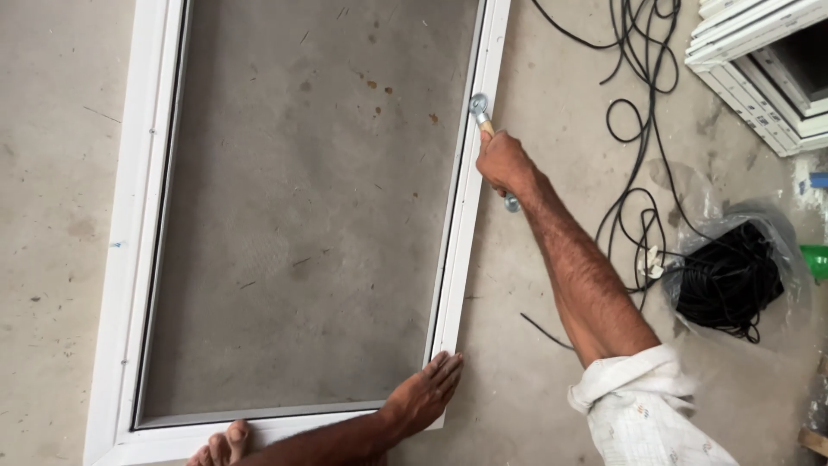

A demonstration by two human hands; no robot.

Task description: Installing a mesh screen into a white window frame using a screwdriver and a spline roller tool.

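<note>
Gripping a roller tool (479,107), the right hand (504,162) presses it onto the white frame (466,216) edge.

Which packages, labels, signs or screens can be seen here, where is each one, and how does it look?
Clear plastic bag: on the floor at the right, crumpled, holding a black cable coil.
Green object: at the right edge, cut off; cannot tell what it is.
No labels, signs or screens show.

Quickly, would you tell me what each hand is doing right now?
Left hand: open, flat on the white frame.
Right hand: closed around a roller tool.
</note>
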